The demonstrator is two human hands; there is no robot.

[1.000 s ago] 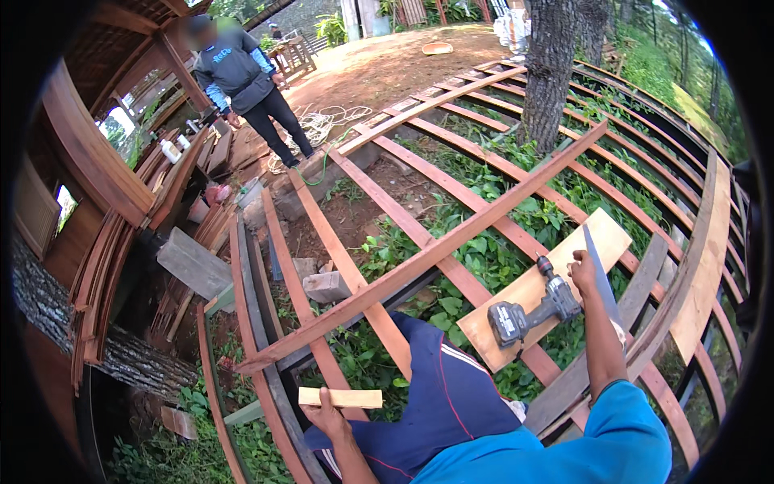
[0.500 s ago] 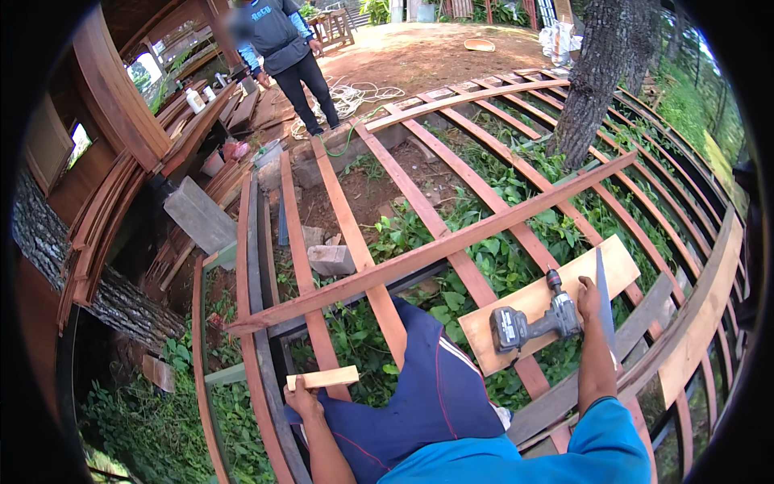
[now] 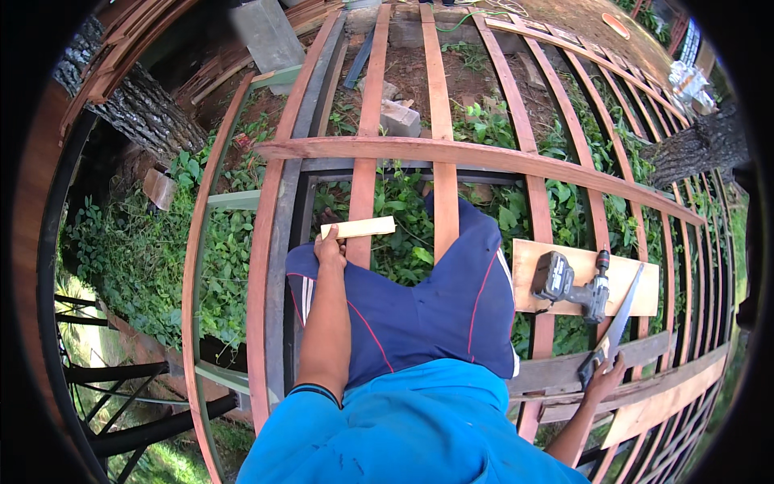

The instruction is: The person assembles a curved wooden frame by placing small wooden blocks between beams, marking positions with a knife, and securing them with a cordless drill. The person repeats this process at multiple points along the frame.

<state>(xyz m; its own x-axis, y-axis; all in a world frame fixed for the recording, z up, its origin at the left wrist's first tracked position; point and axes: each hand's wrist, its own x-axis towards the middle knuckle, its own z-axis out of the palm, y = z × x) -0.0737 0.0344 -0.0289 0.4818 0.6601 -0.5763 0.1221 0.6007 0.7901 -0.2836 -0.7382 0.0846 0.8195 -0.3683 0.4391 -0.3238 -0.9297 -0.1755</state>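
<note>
My left hand (image 3: 331, 248) is closed around one end of a short pale wood block (image 3: 360, 228), held over a reddish slat by my left thigh. My right hand (image 3: 605, 379) is at the dark handle of a hand saw (image 3: 622, 313), its fingers around the grip. The saw's blade slants up across a pale board (image 3: 633, 280), which lies over the slats to my right. A cordless drill (image 3: 574, 284) lies on the same board, left of the saw, with its chuck pointing away from me.
Reddish slats (image 3: 364, 121) form an open frame with green plants in the gaps below. A long loose batten (image 3: 476, 155) crosses them in front of me. Grey planks (image 3: 580, 360) lie at the right. Tree trunks (image 3: 701, 148) stand on both sides; a concrete post (image 3: 266, 34) rises at far left.
My view has tilted down and turned. My right hand has moved back from the board to the saw's handle. The block is still in my left hand; the drill lies still on the board.
</note>
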